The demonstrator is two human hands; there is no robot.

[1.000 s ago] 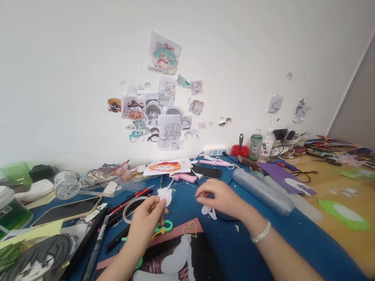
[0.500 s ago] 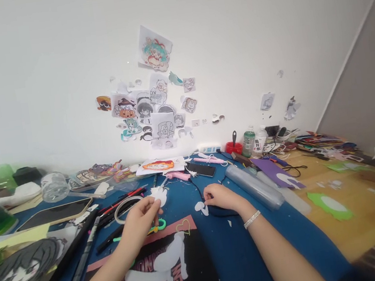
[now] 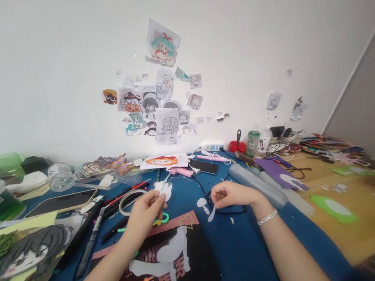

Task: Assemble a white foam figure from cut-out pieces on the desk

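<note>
My right hand [image 3: 231, 194] pinches the end of a small pale cut-out strip [image 3: 211, 214] between thumb and fingertips, just above the blue table cover. Left of that strip lies a small white mushroom-shaped cut-out [image 3: 202, 205]. My left hand [image 3: 150, 210] has thumb and index finger pressed together; whatever sits between them is too small to make out. Just beyond its fingertips is a larger white cut-out [image 3: 165, 189]. Partly hidden beneath the left hand are green-and-yellow scissors [image 3: 163, 218]. Larger grey-white cut-outs [image 3: 173, 253] lie on a black printed sheet [image 3: 204, 267] between my forearms.
A pink glue gun [image 3: 182, 172] and a dark phone [image 3: 204, 166] lie behind the hands. To the right is a clear plastic roll [image 3: 257, 185]. Pens [image 3: 92, 240] and a white ring [image 3: 124, 205] are left. Bottles [image 3: 253, 141] stand at the back; a black cable [image 3: 229, 211] runs behind my right hand.
My right hand has moved slightly right and drawn the small strip away from the mushroom-shaped piece. My left hand remains pinched near the larger cut-out. The whole view has shifted a little.
</note>
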